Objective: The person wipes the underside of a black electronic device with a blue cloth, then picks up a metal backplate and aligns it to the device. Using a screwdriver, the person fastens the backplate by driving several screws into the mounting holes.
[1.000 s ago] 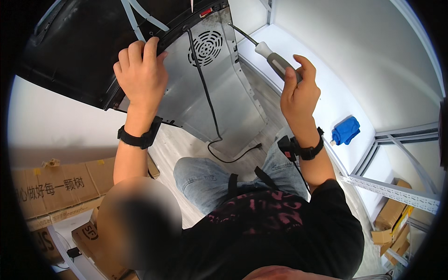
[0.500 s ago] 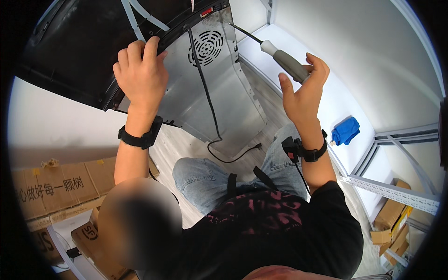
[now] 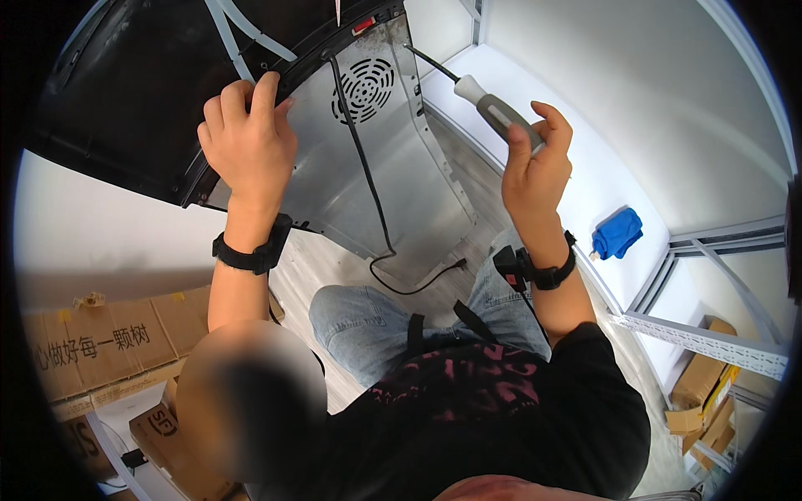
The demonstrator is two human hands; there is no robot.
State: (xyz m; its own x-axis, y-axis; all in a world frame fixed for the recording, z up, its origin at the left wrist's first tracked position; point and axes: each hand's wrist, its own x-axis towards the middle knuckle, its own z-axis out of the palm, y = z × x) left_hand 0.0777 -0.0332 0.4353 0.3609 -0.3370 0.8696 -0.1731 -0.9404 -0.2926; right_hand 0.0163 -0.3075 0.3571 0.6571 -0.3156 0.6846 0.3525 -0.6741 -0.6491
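Observation:
A screwdriver (image 3: 501, 114) with a grey and white handle is in my right hand (image 3: 539, 167), gripped by the end of its handle. Its thin shaft points up and left, and the tip meets the upper right edge of a bare metal panel (image 3: 409, 179) with round vent slots. My left hand (image 3: 249, 138) is closed over the rim of the black appliance (image 3: 125, 100) that this panel belongs to. What lies under those fingers is hidden. A black power cord (image 3: 365, 165) runs down from the rim across the panel, its plug near the floor.
Cardboard boxes (image 3: 109, 338) stand at the lower left. On the white shelf (image 3: 597, 184) at right lies a blue cloth-like bundle (image 3: 618, 233). A white metal rack (image 3: 710, 341) and more cartons (image 3: 704, 384) are at the lower right. Pale straps (image 3: 225, 37) cross the appliance top.
My right hand has shifted slightly left, and its thumb now presses on the screwdriver handle. The tip stays at the panel's edge. My left hand keeps its hold on the rim.

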